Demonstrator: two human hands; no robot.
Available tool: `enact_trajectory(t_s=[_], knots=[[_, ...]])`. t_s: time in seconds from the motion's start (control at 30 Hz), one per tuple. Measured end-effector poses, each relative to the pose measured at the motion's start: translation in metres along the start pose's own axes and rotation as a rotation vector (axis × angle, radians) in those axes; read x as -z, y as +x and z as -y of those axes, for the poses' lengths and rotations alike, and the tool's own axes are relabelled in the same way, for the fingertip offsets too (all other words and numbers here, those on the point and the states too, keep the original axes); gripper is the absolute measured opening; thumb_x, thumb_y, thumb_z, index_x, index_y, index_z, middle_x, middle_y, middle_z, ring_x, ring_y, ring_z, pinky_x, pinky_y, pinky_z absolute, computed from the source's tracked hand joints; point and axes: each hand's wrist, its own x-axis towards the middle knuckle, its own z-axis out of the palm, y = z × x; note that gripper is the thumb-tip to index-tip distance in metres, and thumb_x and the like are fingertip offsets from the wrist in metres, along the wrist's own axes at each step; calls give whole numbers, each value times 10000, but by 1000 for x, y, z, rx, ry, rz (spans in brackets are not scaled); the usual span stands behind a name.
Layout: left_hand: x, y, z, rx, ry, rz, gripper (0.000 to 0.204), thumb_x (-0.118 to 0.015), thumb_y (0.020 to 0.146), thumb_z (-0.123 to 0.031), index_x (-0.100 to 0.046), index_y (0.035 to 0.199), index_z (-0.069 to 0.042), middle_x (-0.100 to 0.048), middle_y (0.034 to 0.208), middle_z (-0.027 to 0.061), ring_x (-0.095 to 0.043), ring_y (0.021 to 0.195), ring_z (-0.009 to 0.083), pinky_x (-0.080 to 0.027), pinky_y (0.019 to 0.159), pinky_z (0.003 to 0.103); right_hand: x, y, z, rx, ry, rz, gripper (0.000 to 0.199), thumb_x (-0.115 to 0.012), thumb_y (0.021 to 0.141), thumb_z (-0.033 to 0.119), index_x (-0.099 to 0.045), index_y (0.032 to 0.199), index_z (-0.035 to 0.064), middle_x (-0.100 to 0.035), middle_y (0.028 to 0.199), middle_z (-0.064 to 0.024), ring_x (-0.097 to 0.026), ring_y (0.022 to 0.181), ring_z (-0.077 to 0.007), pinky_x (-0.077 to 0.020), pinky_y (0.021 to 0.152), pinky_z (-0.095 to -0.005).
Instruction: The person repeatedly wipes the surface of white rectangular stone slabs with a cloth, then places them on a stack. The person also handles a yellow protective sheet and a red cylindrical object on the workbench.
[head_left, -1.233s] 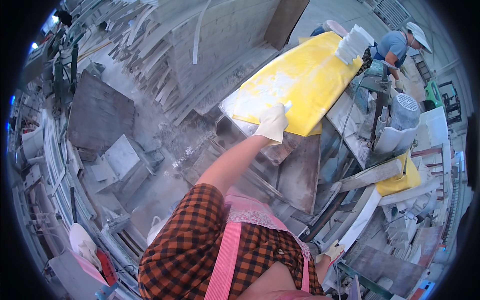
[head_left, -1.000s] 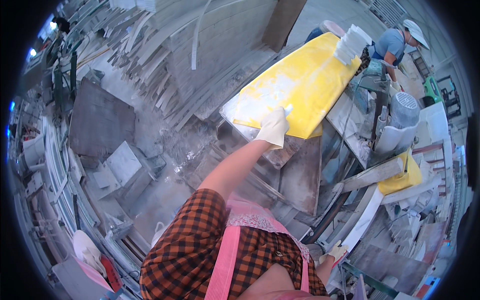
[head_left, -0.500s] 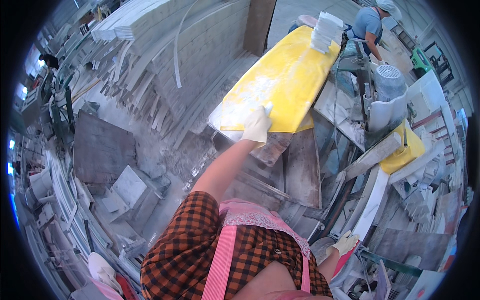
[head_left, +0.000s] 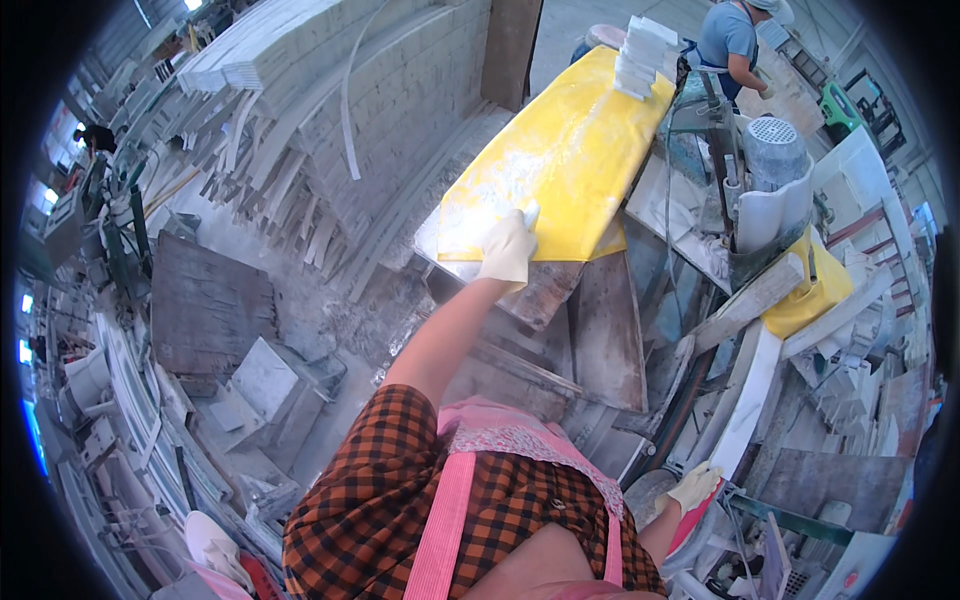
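Observation:
My left hand [head_left: 508, 248], in a cream glove, reaches forward to the near end of a yellow cover [head_left: 580, 160] dusted with white powder. Its fingers close on a small white piece [head_left: 531, 212], mostly hidden by the glove. Low on the right, my right hand [head_left: 692, 487], gloved alike, grips the near end of a long white stone strip [head_left: 752, 400]; the undersides of its fingers are hidden. A red-pink thing [head_left: 692, 522] shows just under that hand. At the cover's far end stands a stack of white pieces [head_left: 642, 58].
Long pale strips [head_left: 270, 50] are piled at the back left. A dusty motor [head_left: 776, 152] and another yellow cover [head_left: 810, 290] stand on the right. A co-worker [head_left: 730, 45] is at the far right. Dark board [head_left: 210, 305] and stone offcuts [head_left: 265, 380] lie to my left.
The view has shifted slightly. Both my hands keep nearly the same places on the cover and the strip. The co-worker's arm has moved a little.

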Motion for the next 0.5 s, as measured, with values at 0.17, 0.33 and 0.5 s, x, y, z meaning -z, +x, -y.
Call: enact_trajectory(t_s=[0.17,0.33,0.5], knots=[[3,-1,-1,-3,1,16,292,-587,922,-226,-656,1070,17,-697,1023,297,-675,1006,455,-514,869,507,-1,-2,-3,24,15,-16,655,-351,1090,458,-424,1519,-32,-499,1499,-289,-463,1404,-424,-375,1165,-490],[4,-2,-3,-4,-12,10,296,-584,919,-221,-653,1073,22,-695,1036,300,-672,1015,457,-514,875,507,1,-6,-4,46,-8,-45,647,-376,1081,457,-453,1488,-40,-511,1479,-296,-488,1375,-433,-394,1147,-498],[5,-2,-4,13,-54,17,266,-572,904,-126,-645,1119,13,-709,1016,295,-681,1013,471,-519,890,511,-3,-10,-7,51,20,-66,667,-388,1083,468,-438,1499,-50,-508,1490,-286,-462,1403,-432,-355,1182,-505]])
